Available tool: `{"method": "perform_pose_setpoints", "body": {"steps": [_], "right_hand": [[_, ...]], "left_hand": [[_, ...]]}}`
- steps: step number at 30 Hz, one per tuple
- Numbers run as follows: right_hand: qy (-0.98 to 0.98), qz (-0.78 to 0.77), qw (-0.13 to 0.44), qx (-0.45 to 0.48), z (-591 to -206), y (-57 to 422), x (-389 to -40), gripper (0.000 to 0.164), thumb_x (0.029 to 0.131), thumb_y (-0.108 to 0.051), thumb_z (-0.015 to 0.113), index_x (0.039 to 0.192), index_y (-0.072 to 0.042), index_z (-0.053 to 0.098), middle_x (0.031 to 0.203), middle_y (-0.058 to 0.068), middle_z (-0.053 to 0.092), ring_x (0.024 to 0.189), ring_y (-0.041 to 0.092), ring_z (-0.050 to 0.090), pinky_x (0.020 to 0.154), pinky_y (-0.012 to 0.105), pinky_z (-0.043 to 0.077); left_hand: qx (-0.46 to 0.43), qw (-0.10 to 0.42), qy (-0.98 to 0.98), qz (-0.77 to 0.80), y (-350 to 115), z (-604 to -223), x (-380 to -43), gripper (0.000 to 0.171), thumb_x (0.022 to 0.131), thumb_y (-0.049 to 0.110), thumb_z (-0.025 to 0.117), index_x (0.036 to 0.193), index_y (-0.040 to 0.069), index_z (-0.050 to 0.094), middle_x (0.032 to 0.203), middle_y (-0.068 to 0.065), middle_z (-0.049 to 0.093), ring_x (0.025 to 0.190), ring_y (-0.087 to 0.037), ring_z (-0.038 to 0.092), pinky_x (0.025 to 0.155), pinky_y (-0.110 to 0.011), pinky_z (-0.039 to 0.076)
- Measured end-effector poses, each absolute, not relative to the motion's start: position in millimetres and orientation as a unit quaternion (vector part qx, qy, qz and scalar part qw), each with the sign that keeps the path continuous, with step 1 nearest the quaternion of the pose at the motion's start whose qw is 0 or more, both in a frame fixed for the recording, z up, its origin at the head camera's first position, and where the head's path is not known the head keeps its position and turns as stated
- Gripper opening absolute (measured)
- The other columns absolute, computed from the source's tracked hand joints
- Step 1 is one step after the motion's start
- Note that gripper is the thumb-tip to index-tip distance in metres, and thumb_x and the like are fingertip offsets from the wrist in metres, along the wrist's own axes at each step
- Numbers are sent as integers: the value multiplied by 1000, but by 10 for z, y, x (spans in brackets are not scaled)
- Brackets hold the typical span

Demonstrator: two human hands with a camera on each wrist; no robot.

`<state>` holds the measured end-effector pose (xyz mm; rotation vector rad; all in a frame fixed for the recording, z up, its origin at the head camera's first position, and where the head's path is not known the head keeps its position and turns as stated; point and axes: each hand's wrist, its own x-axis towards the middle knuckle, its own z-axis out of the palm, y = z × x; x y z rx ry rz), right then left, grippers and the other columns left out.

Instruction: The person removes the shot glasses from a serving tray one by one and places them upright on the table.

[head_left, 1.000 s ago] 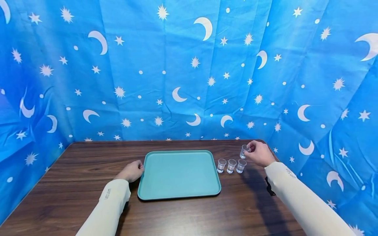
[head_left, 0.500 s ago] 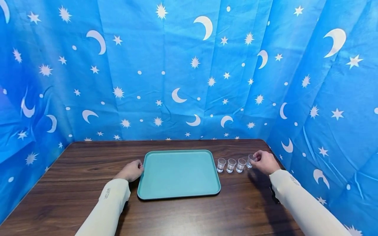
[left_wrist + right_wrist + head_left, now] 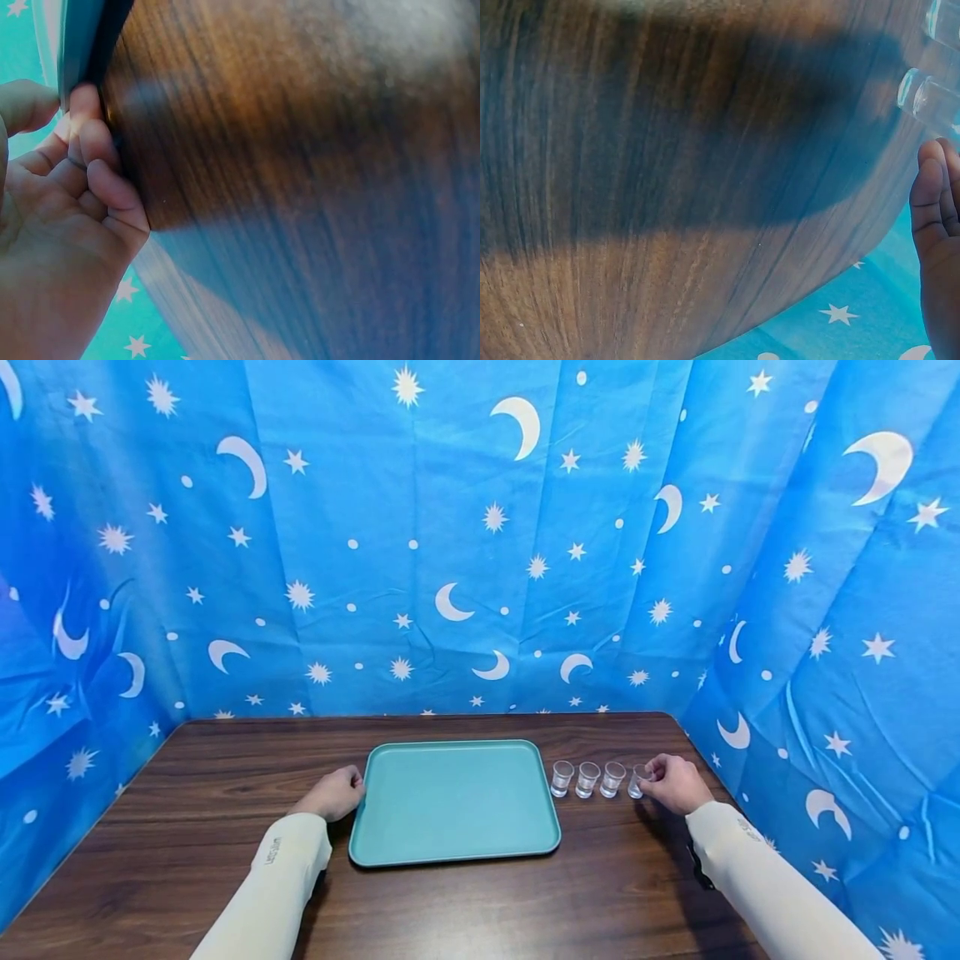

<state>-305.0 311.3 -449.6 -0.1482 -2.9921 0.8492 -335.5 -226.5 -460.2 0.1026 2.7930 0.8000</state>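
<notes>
A turquoise rectangular tray (image 3: 457, 806) lies on the table. My left hand (image 3: 335, 794) grips its left edge; the left wrist view has curled fingers (image 3: 95, 142) under the tray's rim (image 3: 79, 45), with the thumb on the other side. To the tray's right, small clear shot glasses stand upright in a row: one nearest the tray (image 3: 562, 779), a middle glass (image 3: 587, 780) and another glass (image 3: 612, 779). At the row's right end, my right hand (image 3: 677, 783) pinches a shot glass (image 3: 637, 782) by its upper right side. The right wrist view shows this glass (image 3: 934, 103) just past the thumb.
The dark wood-grain table (image 3: 480, 906) ends at a blue curtain (image 3: 465, 527) with white moons and stars, which hangs behind and on both sides. The right sleeve's shadow falls across the table's right part.
My right hand has brought its shot glass from behind the row, down and toward me, to the row's right end. The left hand and the tray have stayed put.
</notes>
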Motion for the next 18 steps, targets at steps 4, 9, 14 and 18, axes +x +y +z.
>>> {"method": "perform_pose_setpoints", "body": {"steps": [4,9,14,18], "right_hand": [[-961,274,20,-39,-4529,3103,-3055,30,81,-16,72,101,3,59,84,10,59,74,24,55,72,42,49],[-962,272,23,-23,-4535,3121,-3054,40,81,-14,70,113,7,57,90,12,62,80,26,58,76,46,49],[-956,282,75,-14,-4455,3053,-3056,37,84,-8,57,117,8,56,99,19,62,87,31,58,79,48,47],[-946,291,142,22,-4338,2778,-3161,33,85,-2,48,116,4,59,104,20,62,88,31,57,80,47,45]], "left_hand": [[33,115,955,273,-2285,-4631,-3373,13,98,13,44,89,4,47,73,-9,47,63,-21,46,57,-33,37],[33,113,954,275,-2306,-4645,-3359,14,98,14,44,89,4,48,74,-9,47,64,-22,46,59,-34,37],[29,90,963,252,-2340,-4622,-3371,20,98,15,42,100,-2,53,80,-12,52,69,-25,49,61,-38,40],[56,3,979,195,-2283,-4557,-3461,34,99,18,41,121,-6,51,105,-23,55,96,-37,54,79,-50,43]]}}
